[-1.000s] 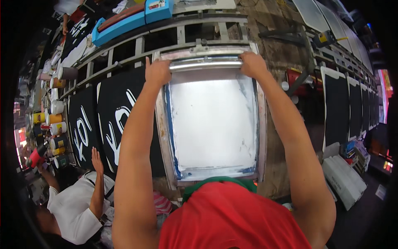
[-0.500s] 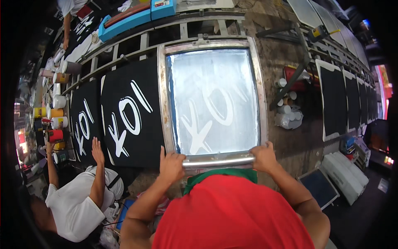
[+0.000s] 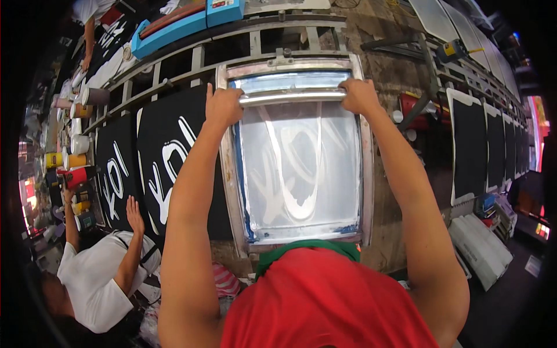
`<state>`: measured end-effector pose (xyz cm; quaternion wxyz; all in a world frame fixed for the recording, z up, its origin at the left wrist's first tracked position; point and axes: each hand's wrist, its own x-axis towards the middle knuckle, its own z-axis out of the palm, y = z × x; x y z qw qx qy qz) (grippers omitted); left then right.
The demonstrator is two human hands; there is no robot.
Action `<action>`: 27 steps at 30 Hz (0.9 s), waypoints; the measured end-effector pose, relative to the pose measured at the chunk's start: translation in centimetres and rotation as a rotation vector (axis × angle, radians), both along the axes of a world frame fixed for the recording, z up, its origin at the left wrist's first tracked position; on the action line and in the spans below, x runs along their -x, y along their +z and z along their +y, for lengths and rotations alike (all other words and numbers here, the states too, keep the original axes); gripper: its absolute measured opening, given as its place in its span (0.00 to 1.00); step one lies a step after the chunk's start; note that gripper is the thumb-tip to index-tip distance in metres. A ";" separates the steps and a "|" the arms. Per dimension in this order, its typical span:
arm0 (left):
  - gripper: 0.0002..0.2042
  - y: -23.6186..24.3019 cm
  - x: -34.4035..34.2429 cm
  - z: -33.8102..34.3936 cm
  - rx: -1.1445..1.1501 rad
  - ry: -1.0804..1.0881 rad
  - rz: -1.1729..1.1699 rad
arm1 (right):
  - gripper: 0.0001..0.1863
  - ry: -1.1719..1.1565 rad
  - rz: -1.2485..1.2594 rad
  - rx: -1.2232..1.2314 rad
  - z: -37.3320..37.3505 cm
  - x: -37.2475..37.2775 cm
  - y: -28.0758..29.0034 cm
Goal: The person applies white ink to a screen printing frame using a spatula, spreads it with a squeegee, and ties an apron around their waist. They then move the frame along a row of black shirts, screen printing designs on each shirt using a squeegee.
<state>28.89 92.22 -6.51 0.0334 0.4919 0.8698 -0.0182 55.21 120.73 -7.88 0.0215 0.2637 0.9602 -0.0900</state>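
Observation:
A metal-handled squeegee lies across the far part of a screen-printing frame. My left hand grips its left end, and my right hand is wrapped round the right end. Both arms reach forward over the frame. The pale mesh carries a brush-style lettering design, with curved whitish ink streaks down its middle. A blue border runs along the mesh edges. Whatever lies beneath the screen is hidden. Left of the frame, partly behind my left arm, lies a black fabric panel with white lettering.
At left, a co-worker in a white shirt holds a red tub beside several ink containers. Another printed black panel lies there. Rails and a blue machine stand beyond; black panels line the right.
Both my hands have pushed the squeegee from the near end of the screen to its far end. Ink streaks now show on the mesh. The co-worker's red tub has risen and tilted.

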 end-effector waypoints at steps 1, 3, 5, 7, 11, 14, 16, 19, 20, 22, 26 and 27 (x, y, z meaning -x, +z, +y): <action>0.20 -0.2 -1.3 -1.6 -0.035 -0.030 -0.014 | 0.22 0.000 0.016 0.013 -1.4 -1.7 -0.2; 0.18 -1.0 -5.3 -5.9 -0.053 -0.059 -0.018 | 0.21 -0.001 -0.025 0.058 -5.3 -6.5 -0.5; 0.18 -1.6 -10.1 -11.3 -0.172 -0.138 -0.030 | 0.19 0.021 0.027 0.053 -10.6 -12.5 -0.9; 0.23 -2.1 -16.0 -17.3 -0.188 -0.151 -0.062 | 0.17 0.034 0.086 0.082 -16.3 -18.8 -1.5; 0.24 -1.6 -26.8 -26.7 -0.153 -0.077 -0.162 | 0.15 0.021 0.235 -0.007 -27.6 -28.8 -1.3; 0.24 -0.1 -28.1 -28.5 -0.215 -0.098 -0.256 | 0.16 0.007 0.161 0.144 -28.5 -30.7 0.0; 0.22 0.5 -24.7 -26.2 -0.118 -0.132 -0.219 | 0.17 0.057 0.092 0.155 -24.9 -27.9 0.7; 0.21 0.3 -15.5 -17.7 -0.148 -0.155 -0.110 | 0.20 0.103 0.028 0.075 -15.6 -19.0 1.0; 0.21 0.1 -12.0 -13.9 -0.114 -0.139 -0.047 | 0.19 0.088 0.066 0.014 -12.4 -15.1 0.8; 0.18 0.2 -5.6 -6.8 -0.015 -0.033 -0.019 | 0.16 0.051 0.040 -0.028 -5.8 -7.5 0.7; 0.21 0.1 1.1 1.8 -0.047 0.032 0.056 | 0.18 -0.005 0.071 -0.081 1.0 2.2 -0.1; 0.22 -0.1 1.5 2.5 -0.004 0.063 0.069 | 0.19 -0.053 0.023 -0.091 1.5 2.9 -0.3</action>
